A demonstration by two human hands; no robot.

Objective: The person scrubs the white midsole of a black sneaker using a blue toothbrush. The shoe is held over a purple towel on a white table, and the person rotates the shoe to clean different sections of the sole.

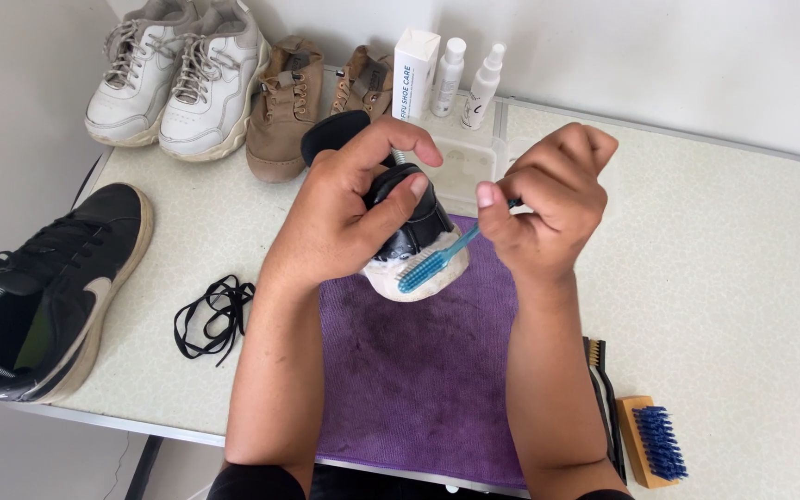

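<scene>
Near edge: wooden brush with blue bristles lying on the tabletop at right, thin dark-handled brush just beside it on its left. Purple cloth spread flat in the middle, reaching the near edge.

Over the cloth: left hand wrapped around a black sneaker with white sole, fingers curled over the top, thumb pressed on its side. Sneaker is held up above the cloth, sole end toward the camera, sole foamy. Right hand pinches the handle of a blue toothbrush, fingers closed tight; bristle head touches the white sole edge.

Left of the cloth: loose black laces in a heap. Far left, matching black sneaker hangs partly over the tabletop edge, laces still in.

Far side: clear plastic tub behind the hands. Along the wall: pair of white chunky sneakers, pair of tan shoes, white box, two small white bottles, one of them a spray.
</scene>
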